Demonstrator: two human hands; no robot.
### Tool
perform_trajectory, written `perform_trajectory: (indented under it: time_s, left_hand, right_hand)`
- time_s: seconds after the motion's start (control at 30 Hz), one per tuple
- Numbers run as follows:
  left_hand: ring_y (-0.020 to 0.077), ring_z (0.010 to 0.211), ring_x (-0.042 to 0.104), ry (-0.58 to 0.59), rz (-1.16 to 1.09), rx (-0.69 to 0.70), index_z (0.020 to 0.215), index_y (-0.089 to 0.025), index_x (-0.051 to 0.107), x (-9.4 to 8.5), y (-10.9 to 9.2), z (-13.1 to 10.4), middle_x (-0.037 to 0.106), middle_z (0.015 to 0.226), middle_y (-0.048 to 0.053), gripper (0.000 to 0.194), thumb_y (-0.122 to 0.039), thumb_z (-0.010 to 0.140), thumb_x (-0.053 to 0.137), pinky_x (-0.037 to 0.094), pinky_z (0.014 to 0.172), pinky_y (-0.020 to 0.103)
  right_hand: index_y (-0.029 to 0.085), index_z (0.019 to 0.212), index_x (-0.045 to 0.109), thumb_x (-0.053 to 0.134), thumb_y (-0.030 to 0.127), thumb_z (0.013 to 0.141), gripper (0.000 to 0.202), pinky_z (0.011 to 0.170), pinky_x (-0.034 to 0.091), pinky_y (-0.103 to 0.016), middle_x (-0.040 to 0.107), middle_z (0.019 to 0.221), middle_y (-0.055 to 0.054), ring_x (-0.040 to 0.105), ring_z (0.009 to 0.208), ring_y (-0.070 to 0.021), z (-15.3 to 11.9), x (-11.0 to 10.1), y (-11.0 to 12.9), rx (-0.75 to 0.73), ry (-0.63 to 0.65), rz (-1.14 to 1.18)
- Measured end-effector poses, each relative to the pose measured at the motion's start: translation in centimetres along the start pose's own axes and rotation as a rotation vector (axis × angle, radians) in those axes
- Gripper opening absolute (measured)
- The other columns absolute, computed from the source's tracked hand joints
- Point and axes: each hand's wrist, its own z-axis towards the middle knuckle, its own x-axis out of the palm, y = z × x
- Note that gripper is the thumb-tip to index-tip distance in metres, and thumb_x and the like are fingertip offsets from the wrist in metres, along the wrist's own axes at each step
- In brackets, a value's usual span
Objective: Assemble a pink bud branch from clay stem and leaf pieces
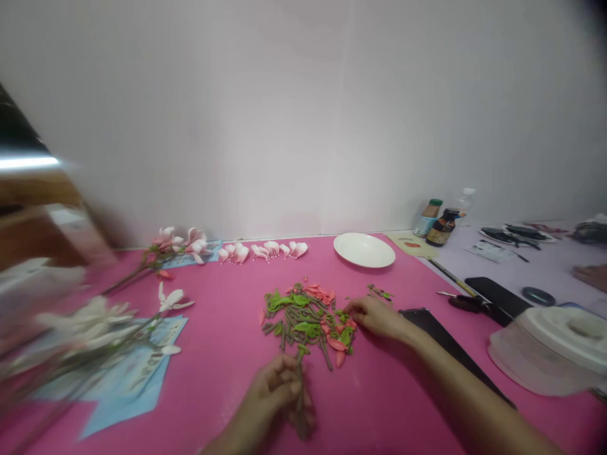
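Observation:
My left hand (279, 388) is closed around a brown artificial flower stem (300, 379) with a green top, held upright near the front of the pink surface. A loose pile of brown stems (303, 314), curly green leaves (308, 330) and coral-red petals (337, 344) lies just beyond it. At the pile's right edge is my right hand (374, 316), fingers pinched together among green and red pieces; what they grip, if anything, is too small to make out. A few more stems (379, 292) lie behind that hand.
Pink-white petal pieces (270, 249) are lined up near the wall, left of a white plate (364, 250). Artificial magnolia branches (95, 328) lie on blue papers (128, 385) at left. Bottles (441, 229), scissors (467, 303), a black tablet (450, 354) and a white-lidded container (550, 351) stand at right.

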Motion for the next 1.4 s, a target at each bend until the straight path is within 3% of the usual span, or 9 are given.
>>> perform_trajectory:
  time_s: [0.23,0.4,0.63,0.87,1.1,1.4]
  left_hand:
    - [0.0173,0.050,0.067,-0.002,0.007,-0.004,0.087,-0.016,0.049,0.0,0.0,-0.2,0.068,0.064,0.003,0.018,-0.023,0.080,0.064,0.048,0.040,0.021]
    - [0.0160,0.052,0.067,0.022,0.028,-0.043,0.088,-0.017,0.048,0.4,-0.8,-0.3,0.068,0.066,0.002,0.020,-0.025,0.081,0.065,0.049,0.045,0.022]
    - [0.0161,0.051,0.066,0.017,0.025,-0.042,0.088,-0.017,0.048,0.6,-0.8,-0.3,0.068,0.065,0.002,0.020,-0.024,0.080,0.065,0.048,0.044,0.023]
    - [0.0175,0.049,0.066,-0.040,0.015,-0.018,0.085,-0.017,0.050,0.5,-0.3,-0.2,0.068,0.062,0.003,0.024,-0.028,0.076,0.068,0.046,0.041,0.022]
    - [0.0175,0.047,0.065,-0.031,0.008,-0.044,0.084,-0.017,0.049,0.7,-0.4,-0.2,0.068,0.062,0.004,0.024,-0.027,0.075,0.068,0.045,0.040,0.021]
    - [0.0157,0.049,0.065,-0.033,0.055,-0.048,0.086,-0.017,0.049,1.1,-1.4,-0.4,0.067,0.063,0.002,0.023,-0.026,0.077,0.068,0.047,0.043,0.023]
  right_hand:
    - [0.015,0.097,0.071,0.046,0.012,0.078,0.032,0.077,0.043,-0.025,0.071,0.100,-0.008,0.064,0.091,-0.0199,-0.9,0.7,0.0,0.017,-0.063,0.079]
    - [0.019,0.090,0.073,0.049,0.013,0.076,0.028,0.069,0.043,-0.021,0.073,0.089,-0.003,0.065,0.080,-0.0164,-0.6,0.9,0.9,-0.017,-0.038,0.127]
    - [0.014,0.095,0.071,0.046,0.013,0.077,0.031,0.074,0.042,-0.026,0.071,0.097,-0.010,0.063,0.086,-0.0199,0.9,1.4,0.7,0.076,-0.172,0.119]
    - [0.016,0.081,0.073,0.048,0.013,0.070,0.028,0.060,0.041,-0.023,0.072,0.073,-0.003,0.062,0.065,-0.0166,1.0,1.4,1.4,0.016,-0.073,0.171]
    - [0.016,0.093,0.072,0.045,0.011,0.073,0.034,0.071,0.042,-0.026,0.072,0.085,-0.006,0.063,0.076,-0.0187,-0.2,1.2,0.9,0.007,-0.110,0.165]
    - [0.017,0.090,0.072,0.044,0.013,0.080,0.030,0.071,0.043,-0.025,0.072,0.088,-0.005,0.062,0.079,-0.0179,-1.1,2.2,4.5,-0.082,-0.151,0.190]
